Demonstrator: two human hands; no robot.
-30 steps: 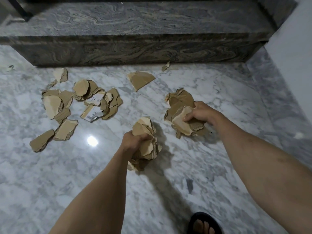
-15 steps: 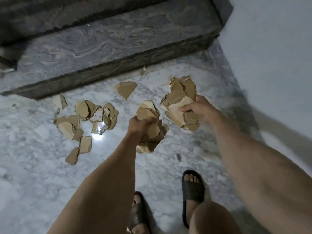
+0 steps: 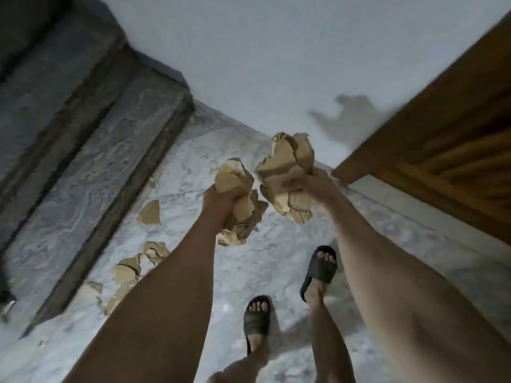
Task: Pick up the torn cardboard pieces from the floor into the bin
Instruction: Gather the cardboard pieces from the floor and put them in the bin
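Note:
My left hand (image 3: 221, 199) grips a crumpled bunch of torn brown cardboard pieces (image 3: 237, 194), held up at about waist height. My right hand (image 3: 307, 186) grips a second, larger bunch of cardboard pieces (image 3: 287, 167) just to the right of the first. Several loose cardboard pieces (image 3: 127, 272) lie on the marble floor at the lower left, partly hidden behind my left forearm, and one more loose piece (image 3: 149, 212) lies nearer the step. No bin is in view.
A dark stone step (image 3: 91, 150) runs along the left. A white wall (image 3: 262, 64) stands ahead and a wooden door (image 3: 442, 139) is at the right. My two feet in dark slippers (image 3: 319, 268) stand on the marble floor (image 3: 210, 139).
I have stood up and turned to the right. Both hands have lifted their cardboard bunches off the floor, and the loose pieces now lie behind at the lower left.

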